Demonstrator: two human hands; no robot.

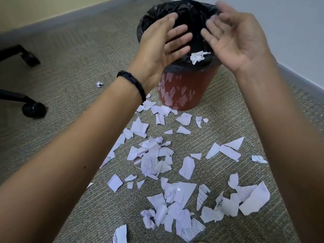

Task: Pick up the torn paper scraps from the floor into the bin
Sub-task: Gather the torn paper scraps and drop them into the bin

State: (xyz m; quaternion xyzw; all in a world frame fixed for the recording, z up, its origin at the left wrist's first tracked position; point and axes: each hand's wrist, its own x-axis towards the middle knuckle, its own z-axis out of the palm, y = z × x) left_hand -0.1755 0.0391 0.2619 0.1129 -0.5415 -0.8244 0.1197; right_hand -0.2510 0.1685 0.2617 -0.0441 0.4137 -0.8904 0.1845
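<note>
Your left hand (157,42) and right hand (233,39) both hover over the mouth of the red bin (185,88), palms facing each other, fingers spread and holding nothing. The bin's black liner bag (191,13) is folded over its rim, and a crumpled white scrap (198,57) sits at the near edge of the bag (whether it rests there or is falling, you cannot tell). Most torn paper scraps (157,158) lie scattered on the carpeted floor (70,67) before the bin. Chair casters (34,109) stand at left.
</note>
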